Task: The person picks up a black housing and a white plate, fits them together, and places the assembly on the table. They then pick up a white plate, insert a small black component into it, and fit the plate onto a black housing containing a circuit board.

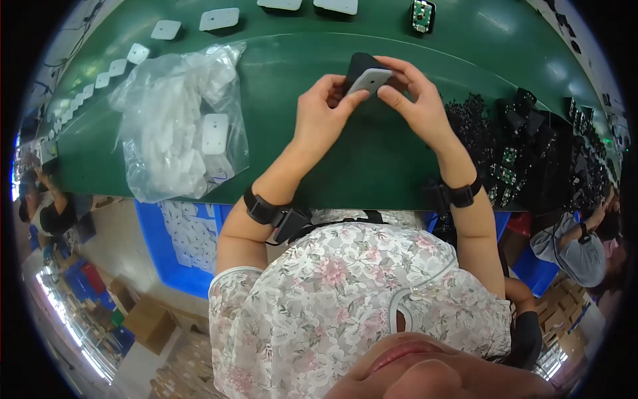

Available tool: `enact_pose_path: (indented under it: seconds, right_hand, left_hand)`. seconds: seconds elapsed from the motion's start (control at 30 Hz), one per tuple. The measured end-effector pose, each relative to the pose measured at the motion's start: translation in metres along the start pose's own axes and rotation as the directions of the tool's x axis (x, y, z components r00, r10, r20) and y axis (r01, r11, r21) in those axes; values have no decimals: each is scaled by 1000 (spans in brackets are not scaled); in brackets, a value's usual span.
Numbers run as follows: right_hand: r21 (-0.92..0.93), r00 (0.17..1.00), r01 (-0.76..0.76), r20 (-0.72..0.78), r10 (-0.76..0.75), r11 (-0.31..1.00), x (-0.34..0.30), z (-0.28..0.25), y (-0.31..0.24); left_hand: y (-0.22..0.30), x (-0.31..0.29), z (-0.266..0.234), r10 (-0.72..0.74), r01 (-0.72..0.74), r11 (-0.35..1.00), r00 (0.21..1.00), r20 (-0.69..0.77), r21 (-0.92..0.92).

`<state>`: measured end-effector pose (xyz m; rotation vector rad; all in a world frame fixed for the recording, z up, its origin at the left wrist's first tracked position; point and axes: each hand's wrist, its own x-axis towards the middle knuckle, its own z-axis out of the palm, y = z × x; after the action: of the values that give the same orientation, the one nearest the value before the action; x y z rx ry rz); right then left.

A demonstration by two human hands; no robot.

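Note:
Above the middle of the green table I hold a small casing (370, 80) with a black body and a white cover plate that has dark holes in it. The casing is tilted, white face toward me. My left hand (323, 110) closes on its left side, with the thumb along the lower edge of the white plate. Fingers of my right hand (419, 100) rest against the upper right edge, and the right thumb is bent close to the lower right corner. Part of the black body is hidden behind my fingers.
A clear plastic bag (183, 133) of white plates lies left, one white plate (215, 134) on it. White-covered units (219, 19) line the far edge, near an open unit with a circuit board (422, 16). Black parts (475, 126) and circuit boards (505, 173) are heaped right. A blue bin (154, 246) stands below.

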<state>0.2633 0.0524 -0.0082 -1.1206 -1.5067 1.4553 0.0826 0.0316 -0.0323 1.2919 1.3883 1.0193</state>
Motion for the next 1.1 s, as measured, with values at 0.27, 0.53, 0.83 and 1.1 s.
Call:
enact_pose_path:
  seconds: [0.27, 0.53, 0.83, 1.1]
  right_hand:
    - [117, 977, 126, -189, -102, 985, -6, 26, -6]
    - [-199, 930, 252, -222, -294, 947, 5, -59, -35]
    - [-697, 926, 145, -155, -345, 703, 59, -177, 3]
    - [-678, 998, -57, -56, 26, 733, 102, -241, 24]
  left_hand:
    - [11, -17, 13, -25, 27, 968, 1000, 14, -249]
    - [35, -52, -76, 404, -282, 802, 905, -130, 526]
    - [3, -61, -140, 429, 28, 162, 898, -96, 986]
    - [6, -49, -133, 191, 50, 70, 980, -63, 996]
